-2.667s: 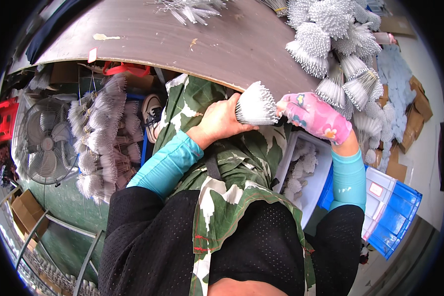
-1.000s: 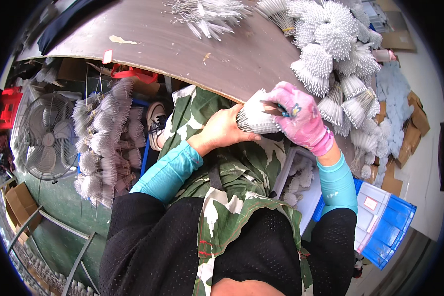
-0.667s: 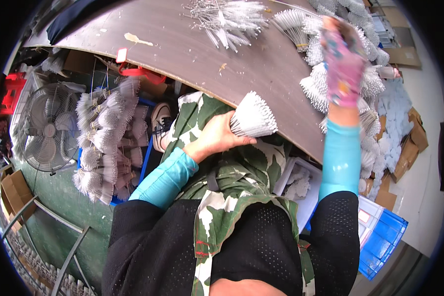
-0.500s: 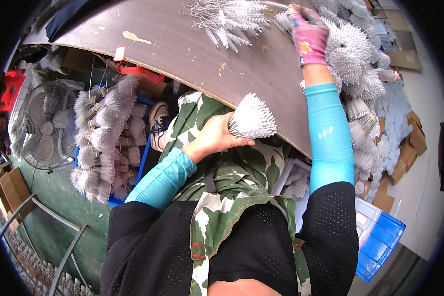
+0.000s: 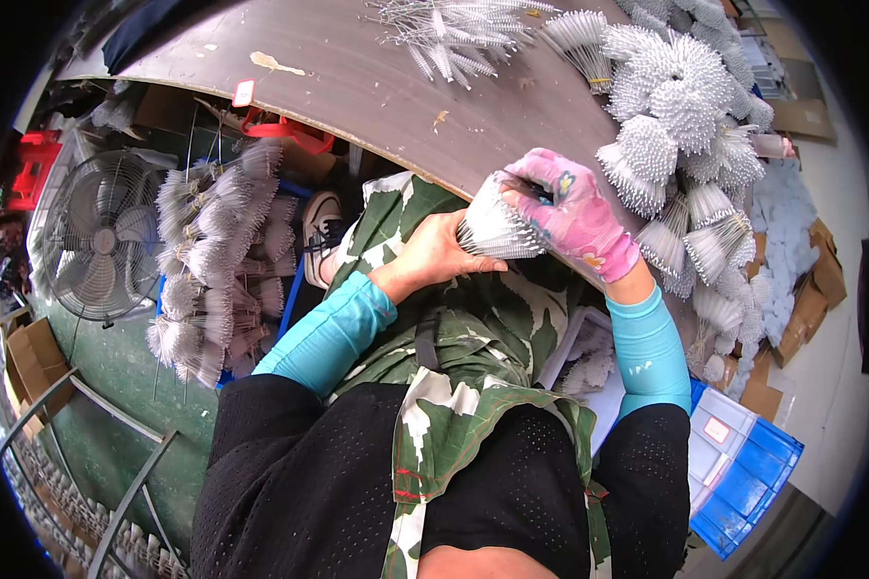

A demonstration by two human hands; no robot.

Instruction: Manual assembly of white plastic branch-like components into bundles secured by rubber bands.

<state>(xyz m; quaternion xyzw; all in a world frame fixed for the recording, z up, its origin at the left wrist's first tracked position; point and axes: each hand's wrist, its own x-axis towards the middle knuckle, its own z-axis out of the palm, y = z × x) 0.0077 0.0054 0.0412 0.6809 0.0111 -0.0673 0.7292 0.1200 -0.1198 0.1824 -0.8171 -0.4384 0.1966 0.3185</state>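
My bare left hand [image 5: 430,253] is wrapped round a bundle of thin white-bristled wire brushes [image 5: 492,230], held above my lap by the table's edge. The white tips of the bundle face up and to the right. My right hand [image 5: 579,214], in a pink flowered glove, is at the bundle's upper right side. Its fingers are bent together over the tips, and a dark patch shows between them; what they pinch is hidden. Loose white wire brushes [image 5: 449,43] lie spread on the far part of the brown table [image 5: 377,106].
Many bundles of brushes [image 5: 671,96] are heaped along the table's right side. More bundles [image 5: 208,261] fill a blue crate at left, beside a standing fan [image 5: 104,241]. A blue and white bin [image 5: 734,473] stands at lower right. A metal frame [image 5: 116,425] is at lower left.
My right hand has come from the far right of the table, near the loose brushes, back to the bundle. My left hand still grips the bundle in nearly the same place.
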